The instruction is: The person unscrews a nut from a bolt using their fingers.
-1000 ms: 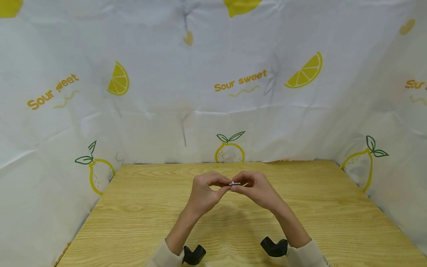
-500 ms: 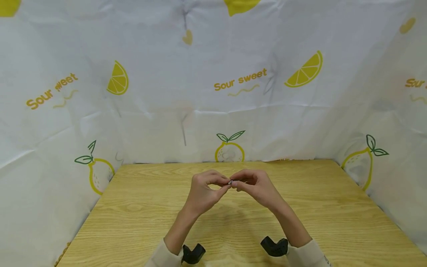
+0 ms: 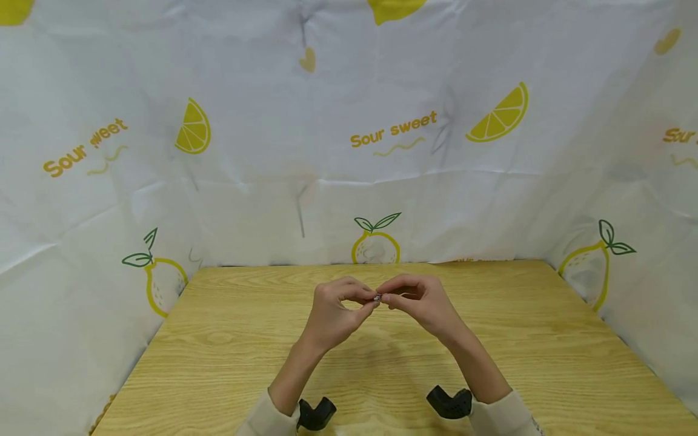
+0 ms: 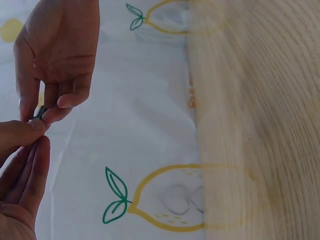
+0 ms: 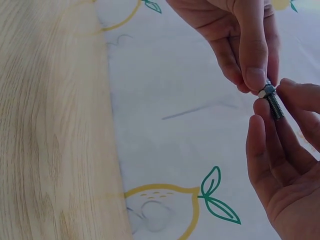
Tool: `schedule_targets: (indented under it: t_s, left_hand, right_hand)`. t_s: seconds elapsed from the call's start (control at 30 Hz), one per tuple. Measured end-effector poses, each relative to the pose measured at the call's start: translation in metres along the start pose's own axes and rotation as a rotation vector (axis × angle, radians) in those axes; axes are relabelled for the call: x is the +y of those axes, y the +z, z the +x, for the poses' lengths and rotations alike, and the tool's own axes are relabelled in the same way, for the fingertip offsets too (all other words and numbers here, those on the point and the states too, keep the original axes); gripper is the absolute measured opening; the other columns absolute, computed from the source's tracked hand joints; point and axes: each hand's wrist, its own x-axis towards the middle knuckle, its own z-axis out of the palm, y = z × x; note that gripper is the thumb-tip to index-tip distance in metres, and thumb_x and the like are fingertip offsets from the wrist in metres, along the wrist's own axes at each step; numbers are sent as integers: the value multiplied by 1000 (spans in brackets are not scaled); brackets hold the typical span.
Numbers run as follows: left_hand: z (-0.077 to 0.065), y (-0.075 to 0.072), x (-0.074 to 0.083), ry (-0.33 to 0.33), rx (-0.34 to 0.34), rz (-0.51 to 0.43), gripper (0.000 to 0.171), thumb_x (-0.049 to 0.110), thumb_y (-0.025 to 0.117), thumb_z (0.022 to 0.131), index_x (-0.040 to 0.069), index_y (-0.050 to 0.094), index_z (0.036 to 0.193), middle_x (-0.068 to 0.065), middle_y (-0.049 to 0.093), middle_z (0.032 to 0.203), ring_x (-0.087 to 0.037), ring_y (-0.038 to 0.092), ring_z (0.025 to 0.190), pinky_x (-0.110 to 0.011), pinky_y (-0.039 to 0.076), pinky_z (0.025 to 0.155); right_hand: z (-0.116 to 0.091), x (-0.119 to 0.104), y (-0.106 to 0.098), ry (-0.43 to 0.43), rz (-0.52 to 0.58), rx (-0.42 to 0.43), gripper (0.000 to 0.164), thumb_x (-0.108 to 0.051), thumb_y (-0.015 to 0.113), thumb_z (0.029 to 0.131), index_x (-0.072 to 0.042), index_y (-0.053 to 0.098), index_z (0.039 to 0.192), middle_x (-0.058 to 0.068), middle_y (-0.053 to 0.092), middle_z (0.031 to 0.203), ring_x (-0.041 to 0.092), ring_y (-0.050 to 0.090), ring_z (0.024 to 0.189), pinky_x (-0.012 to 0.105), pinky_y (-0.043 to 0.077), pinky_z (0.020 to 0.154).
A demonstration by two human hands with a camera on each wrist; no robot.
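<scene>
A small metal bolt [image 5: 276, 108] is held up above the table between both hands, its threaded end pointing toward the right palm. On its thread sits a hex nut [image 5: 267, 91]. My left hand [image 3: 334, 312] pinches the bolt's other end between thumb and fingers, which hide that end. From the opposite side my right hand [image 3: 424, 306] has its thumb and fingertips at the nut, one on each side of it. In the left wrist view a dark bit of the bolt [image 4: 41, 111] shows between the fingertips of the two hands.
The wooden table [image 3: 245, 375] lies under both hands. White cloth [image 3: 262, 212] printed with lemons hangs at its back and both sides. Black wrist mounts [image 3: 448, 402] are strapped at the sleeves.
The right thumb and fingers have shifted over the nut and thread, covering the shaft that showed a second ago. The left hand has stayed nearly still.
</scene>
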Motion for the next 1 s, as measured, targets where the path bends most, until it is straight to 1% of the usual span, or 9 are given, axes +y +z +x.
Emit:
schedule_targets:
  t_s: [0.13,0.3,0.4,0.53,0.7,0.8,0.9,1.0]
  left_hand:
    - [0,0,0,16,7,-3,8,-4,82,83,2,81,88,-9,77,86,-17,77,75,-18,63,73]
    - [1,0,0,34,16,-10,6,-5,81,83,-1,81,88,-9,77,85,-17,77,75,-18,63,73]
    - [1,1,-1,38,18,-8,6,-4,82,83,0,81,88,-9,77,85,-16,77,75,-18,63,73]
    - [1,1,0,43,25,1,7,-3,82,83,2,81,88,-8,77,86,-16,76,75,-18,63,73]
    - [1,0,0,44,33,-1,7,-3,82,83,2,81,89,-9,77,86,-16,76,75,-19,63,73]
    - [1,0,0,40,34,-7,8,-4,82,83,2,81,89,-9,77,86,-16,76,75,-19,63,73]
    - [1,0,0,28,33,-12,8,-4,82,83,2,81,89,-9,78,86,-17,77,75,-19,63,73]
    - [1,0,0,17,27,-10,8,-3,82,84,2,81,90,-9,78,86,-17,77,76,-19,63,74]
  right_hand:
    - [0,0,0,-4,15,-2,19,-7,68,99,4,74,113,0,76,110,11,75,94,31,64,81]
    - [1,1,-1,-16,27,-11,23,-11,58,105,5,74,113,-6,76,109,12,73,97,33,64,80]
    - [1,2,-1,-24,40,-20,25,-11,56,106,6,73,113,-8,76,109,12,72,98,33,64,80]
    - [0,2,-2,-38,48,-26,20,-5,60,103,9,72,113,-8,75,110,13,73,95,33,64,79]
    - [0,0,-1,-48,31,-19,18,-2,67,98,7,73,112,-8,74,110,11,74,94,31,64,80]
    - [0,0,0,-56,31,-8,17,-1,69,97,6,73,111,-5,75,111,11,74,97,31,65,83]
    - [0,1,1,-72,45,-1,17,1,70,95,8,73,110,2,75,112,13,74,101,32,65,86]
    - [-1,1,1,-86,65,5,17,3,69,95,10,72,110,4,75,111,16,74,102,30,64,87]
